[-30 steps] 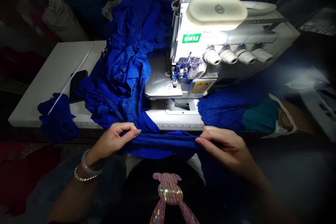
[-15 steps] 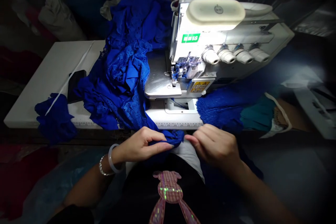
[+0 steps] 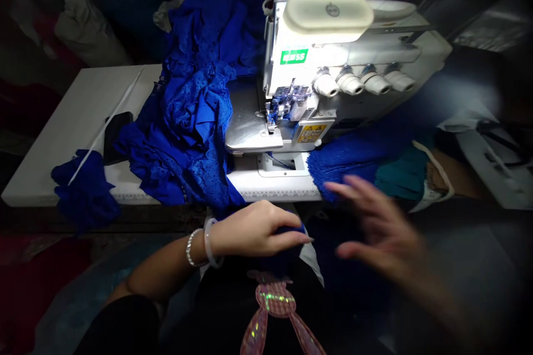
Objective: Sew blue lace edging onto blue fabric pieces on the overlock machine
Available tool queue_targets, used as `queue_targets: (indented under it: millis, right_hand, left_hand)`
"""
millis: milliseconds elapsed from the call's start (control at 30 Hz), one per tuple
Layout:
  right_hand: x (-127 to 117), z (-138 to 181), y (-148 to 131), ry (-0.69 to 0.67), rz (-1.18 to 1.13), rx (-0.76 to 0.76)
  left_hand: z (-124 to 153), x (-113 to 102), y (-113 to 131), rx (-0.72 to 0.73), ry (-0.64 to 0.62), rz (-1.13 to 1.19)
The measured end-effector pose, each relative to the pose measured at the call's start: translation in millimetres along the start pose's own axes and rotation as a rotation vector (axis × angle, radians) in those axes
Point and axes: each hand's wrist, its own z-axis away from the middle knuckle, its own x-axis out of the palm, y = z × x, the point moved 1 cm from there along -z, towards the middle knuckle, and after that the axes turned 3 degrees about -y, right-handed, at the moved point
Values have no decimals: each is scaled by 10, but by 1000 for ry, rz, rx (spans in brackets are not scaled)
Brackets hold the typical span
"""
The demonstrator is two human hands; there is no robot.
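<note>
Right hand (image 3: 383, 233) has let go of the cloth and swung out to the right: open, fingers spread, motion-blurred, not on anything. Left hand (image 3: 254, 230) has moved in toward the body, fingers together over bunched blue fabric (image 3: 289, 238) just below the table's front edge and above the sequined bear motif (image 3: 272, 302) on a black top. Firm grip or just resting: cannot tell. Bead bracelet and bangle (image 3: 204, 247) on left wrist.

Ahead, overlock machine (image 3: 325, 61) on white sewing table (image 3: 83, 116). Green label (image 3: 293, 56) ends in "55", rest unreadable. Yellow warning sticker (image 3: 311, 133), text too small. Ruler scale (image 3: 278, 195) along table edge. Blue lace pile (image 3: 195, 116) left of machine, black phone (image 3: 117, 136) beside it.
</note>
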Motion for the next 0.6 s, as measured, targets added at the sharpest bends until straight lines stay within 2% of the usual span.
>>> queue_targets:
  millis: [67, 100, 167, 267, 300, 367, 500, 533, 600]
  right_hand:
    - [278, -176, -214, -403, -160, 1]
    - [331, -232, -274, -487, -198, 13]
    - [273, -272, -283, -497, -229, 75]
    - [-6, -232, -120, -367, -335, 37]
    - [-72, -218, -56, -373, -367, 5]
    - [-80, -213, 40, -482, -383, 23]
    - [321, -274, 32, -759, -448, 259]
    - [442, -298, -2, -786, -472, 250]
    - [624, -347, -75, -748, -455, 113]
  left_hand:
    - [-76, 3, 60, 9, -8, 27]
    - [-51, -24, 47, -23, 2, 54]
    - [100, -106, -57, -127, -7, 116]
    - [412, -201, -298, -258, -75, 204]
    - [493, -216, -363, -276, -81, 239]
    - [581, -224, -440, -296, -52, 292]
    - [489, -204, -386, -217, -14, 297]
    - [446, -198, -354, -190, -15, 295]
    - [381, -190, -303, -180, -15, 308]
